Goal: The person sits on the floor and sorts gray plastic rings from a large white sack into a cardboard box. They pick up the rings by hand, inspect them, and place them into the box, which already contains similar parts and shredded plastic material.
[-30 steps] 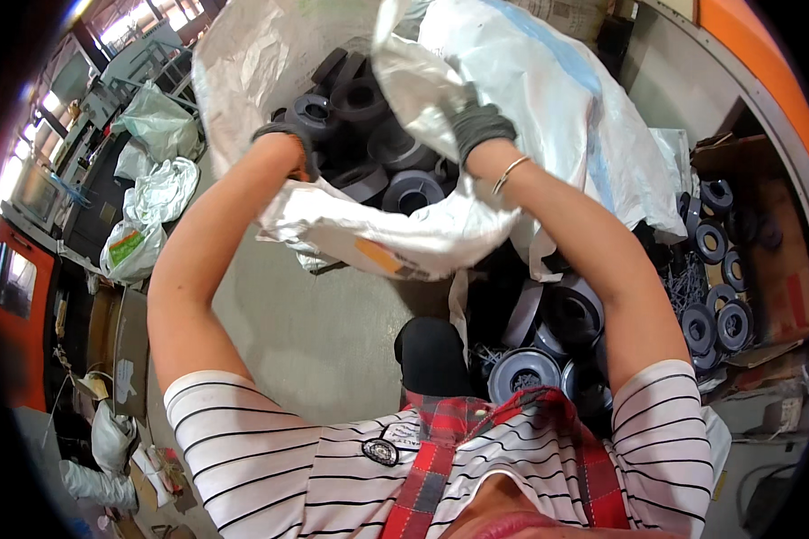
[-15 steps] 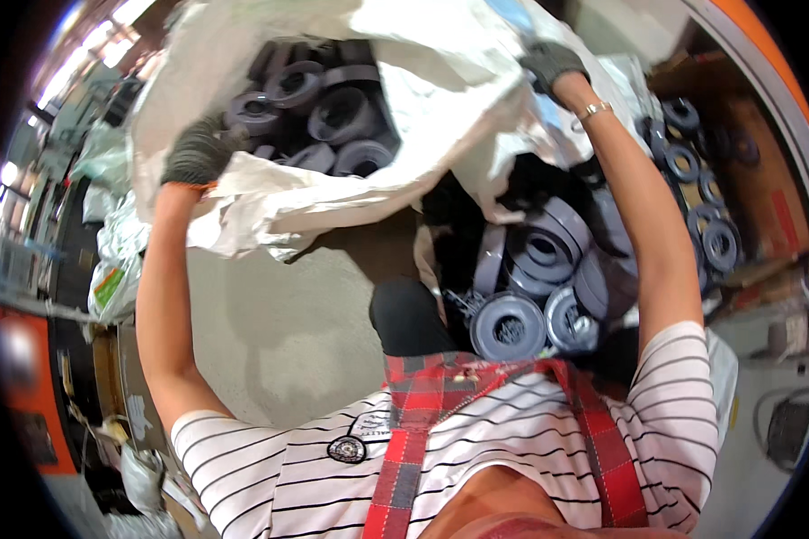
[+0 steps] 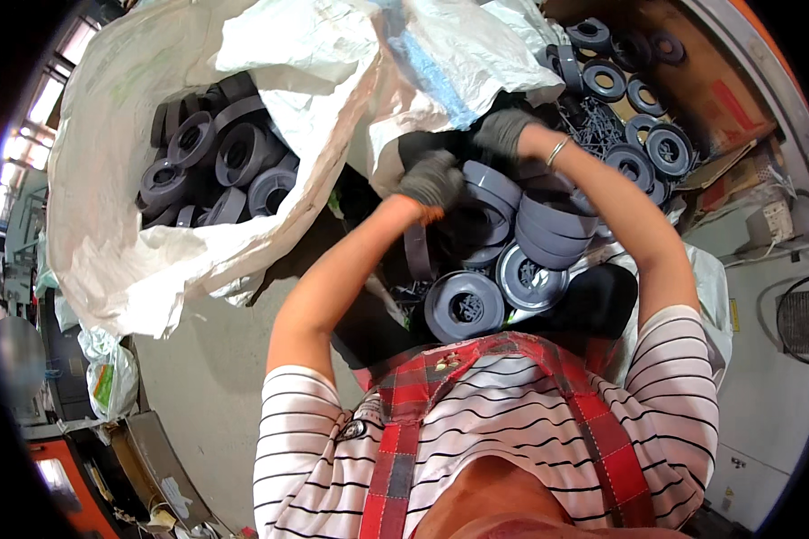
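Observation:
My left hand [image 3: 433,184], in a dark grey glove with an orange cuff, is at the near edge of a black opening, its fingers curled. Whatever it grips is hidden. Close beside it, my right hand [image 3: 505,135], also gloved, is blurred over the black material [image 3: 436,144]; its fingers do not show clearly. Just below both hands lie grey plastic rings [image 3: 490,189] and a stack of grey ring-shaped parts [image 3: 553,229]. Two round grey parts with small pieces inside, one a flanged ring [image 3: 465,306], the other a shallow dish [image 3: 532,277], rest near my lap.
A large white woven sack [image 3: 90,242] stands open at the left, holding several grey rings [image 3: 243,154]. White sheeting [image 3: 306,45] drapes beside it. At the right, a cardboard box [image 3: 728,99] holds more rings and many screw-like pieces [image 3: 593,126]. A fan-like round grille [image 3: 800,319] stands far right.
Both hands have let go of the white sack's rim. My left hand has come right and my right hand down and left, to the black opening. The sack now sits further left in view.

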Action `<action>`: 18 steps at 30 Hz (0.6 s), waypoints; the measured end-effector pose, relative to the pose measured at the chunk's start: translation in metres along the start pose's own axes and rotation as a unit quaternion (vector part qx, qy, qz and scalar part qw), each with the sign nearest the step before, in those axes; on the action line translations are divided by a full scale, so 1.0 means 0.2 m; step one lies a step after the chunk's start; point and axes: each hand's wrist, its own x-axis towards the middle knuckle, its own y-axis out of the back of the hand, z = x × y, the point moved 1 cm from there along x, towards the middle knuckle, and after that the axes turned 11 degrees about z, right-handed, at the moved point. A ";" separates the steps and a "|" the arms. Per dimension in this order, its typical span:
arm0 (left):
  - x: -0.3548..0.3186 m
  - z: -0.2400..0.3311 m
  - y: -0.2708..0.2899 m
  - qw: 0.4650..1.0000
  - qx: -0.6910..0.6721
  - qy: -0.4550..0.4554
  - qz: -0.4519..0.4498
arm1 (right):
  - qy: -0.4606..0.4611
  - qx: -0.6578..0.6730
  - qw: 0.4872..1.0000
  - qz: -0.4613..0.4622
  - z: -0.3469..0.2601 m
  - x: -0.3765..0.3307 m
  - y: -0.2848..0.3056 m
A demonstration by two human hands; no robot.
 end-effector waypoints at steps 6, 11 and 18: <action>0.45 -0.54 0.12 0.959 0.271 0.076 -0.022 | -0.151 0.064 0.986 0.030 -0.17 0.23 0.08; 0.58 -0.78 0.23 0.956 0.256 0.136 0.044 | -0.292 0.070 0.943 -0.143 0.22 0.70 0.01; 0.58 -0.87 0.09 0.968 0.194 0.127 0.094 | -0.349 -0.011 0.934 -0.069 0.66 0.58 -0.45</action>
